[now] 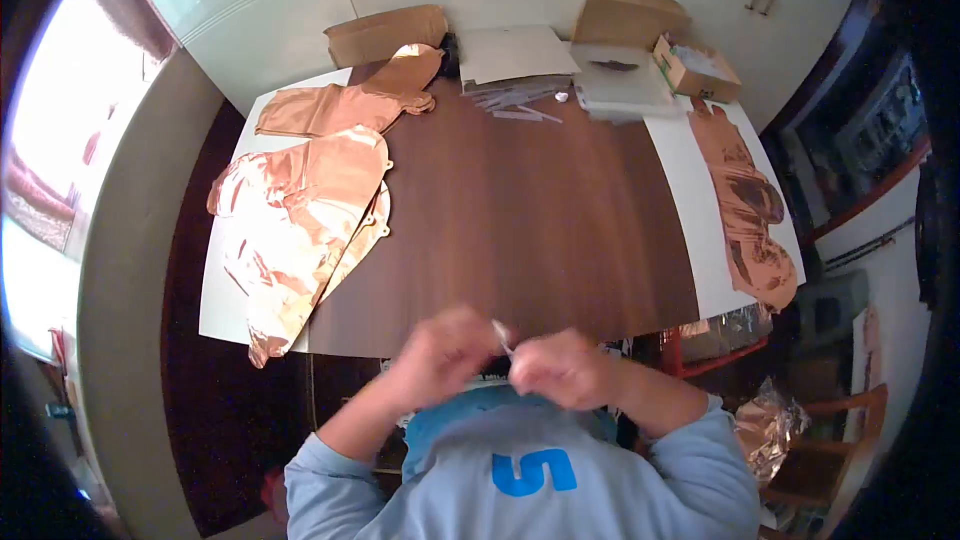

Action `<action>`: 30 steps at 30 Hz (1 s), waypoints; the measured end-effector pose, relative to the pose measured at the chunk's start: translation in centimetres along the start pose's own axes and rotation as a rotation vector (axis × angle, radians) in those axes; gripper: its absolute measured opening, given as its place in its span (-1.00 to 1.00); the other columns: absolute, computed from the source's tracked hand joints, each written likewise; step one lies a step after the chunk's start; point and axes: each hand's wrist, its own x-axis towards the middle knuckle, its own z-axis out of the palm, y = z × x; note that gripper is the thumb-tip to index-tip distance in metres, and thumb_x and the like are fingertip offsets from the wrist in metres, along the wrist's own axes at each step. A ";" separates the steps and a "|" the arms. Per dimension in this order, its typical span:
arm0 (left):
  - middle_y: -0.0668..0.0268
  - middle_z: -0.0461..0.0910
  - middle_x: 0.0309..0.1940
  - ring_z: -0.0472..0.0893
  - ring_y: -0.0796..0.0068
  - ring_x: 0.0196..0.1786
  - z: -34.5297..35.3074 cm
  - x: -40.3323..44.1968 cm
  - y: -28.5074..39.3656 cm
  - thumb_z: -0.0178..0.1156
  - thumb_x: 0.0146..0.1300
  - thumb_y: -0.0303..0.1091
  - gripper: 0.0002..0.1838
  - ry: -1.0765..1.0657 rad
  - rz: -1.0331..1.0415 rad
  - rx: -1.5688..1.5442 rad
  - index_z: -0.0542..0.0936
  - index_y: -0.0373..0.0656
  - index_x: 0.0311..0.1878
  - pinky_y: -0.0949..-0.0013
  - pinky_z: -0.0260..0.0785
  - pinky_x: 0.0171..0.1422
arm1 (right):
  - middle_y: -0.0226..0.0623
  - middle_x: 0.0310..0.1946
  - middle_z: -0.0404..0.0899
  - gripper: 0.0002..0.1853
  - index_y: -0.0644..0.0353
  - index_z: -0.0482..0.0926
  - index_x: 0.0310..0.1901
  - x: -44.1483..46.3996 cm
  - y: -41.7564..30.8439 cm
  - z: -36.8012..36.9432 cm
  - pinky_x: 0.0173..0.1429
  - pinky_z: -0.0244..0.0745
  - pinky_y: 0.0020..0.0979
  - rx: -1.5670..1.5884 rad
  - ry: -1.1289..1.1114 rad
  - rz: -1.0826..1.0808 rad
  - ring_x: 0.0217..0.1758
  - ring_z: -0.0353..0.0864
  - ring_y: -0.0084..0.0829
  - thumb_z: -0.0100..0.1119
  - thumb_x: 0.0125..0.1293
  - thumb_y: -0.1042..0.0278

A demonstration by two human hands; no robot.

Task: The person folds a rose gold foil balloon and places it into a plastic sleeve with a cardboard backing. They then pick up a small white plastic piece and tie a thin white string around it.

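Close to my body, over the table's near edge, my left hand (pixel 450 352) and my right hand (pixel 565 368) are held close together. A thin white strip (pixel 503 334) shows between them, too small and blurred to tell its kind. The right hand is closed with the strip at its thumb and fingertips. My left hand, smeared by motion, is also closed, its fingers at the strip's other side. Copper-coloured foil balloons (pixel 300 200) lie flat, overlapping, to the left of the hands.
Another flat foil balloon (pixel 742 205) lies along the table's right side. At the back are clear plastic strips (pixel 515 100), a grey-white board (pixel 515 52), a clear plastic container (pixel 625 92) and a small cardboard box (pixel 697 70). A wooden chair (pixel 830 440) stands lower right.
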 end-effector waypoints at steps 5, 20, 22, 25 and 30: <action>0.23 0.54 -0.41 0.53 0.42 -0.34 -0.6 -0.1 1.3 0.11 0.21 -0.58 -0.80 -0.047 -0.029 -0.274 0.67 -0.26 -0.14 0.42 0.36 -0.23 | -0.20 -0.55 0.49 -0.76 0.23 0.46 -0.43 0.1 1.5 0.4 -0.36 0.42 -0.37 -0.197 0.045 0.031 -0.45 0.57 -0.32 0.01 0.39 0.31; 0.23 0.52 -0.42 0.53 0.39 -0.33 1.5 -0.1 0.9 0.12 0.21 -0.59 -0.76 -0.125 0.004 -0.231 0.63 -0.22 -0.07 0.41 0.38 -0.23 | -0.14 -0.49 0.50 -0.81 0.19 0.49 -0.37 1.3 1.4 -1.7 -0.35 0.44 -0.23 -0.243 0.153 0.051 -0.43 0.55 -0.12 0.05 0.35 0.29; 0.22 0.51 -0.38 0.53 0.38 -0.30 -0.5 -0.1 0.7 0.12 0.21 -0.61 -0.75 0.047 -0.113 -0.229 0.63 -0.22 -0.06 0.42 0.38 -0.21 | -0.16 -0.50 0.50 -0.81 0.19 0.49 -0.37 0.2 2.7 0.6 -0.37 0.44 -0.25 -0.290 -0.062 -0.062 -0.44 0.56 -0.13 0.05 0.35 0.28; 0.26 0.54 -0.40 0.53 0.43 -0.31 1.0 -0.2 0.1 0.11 0.20 -0.60 -0.75 -0.089 -0.039 -0.091 0.64 -0.22 -0.07 0.43 0.39 -0.18 | -0.15 -0.48 0.51 -0.82 0.18 0.49 -0.36 1.0 0.4 -0.9 -0.32 0.46 -0.20 -0.214 0.073 -0.035 -0.40 0.57 -0.11 0.07 0.34 0.28; 0.25 0.53 -0.38 0.53 0.43 -0.30 -0.8 0.0 0.2 0.09 0.18 -0.68 -0.73 0.169 -0.146 -0.049 0.63 -0.24 -0.08 0.42 0.39 -0.19 | -0.15 -0.51 0.49 -0.82 0.19 0.48 -0.36 0.5 2.0 0.3 -0.36 0.45 -0.23 -0.311 -0.144 -0.045 -0.42 0.57 -0.10 0.07 0.35 0.29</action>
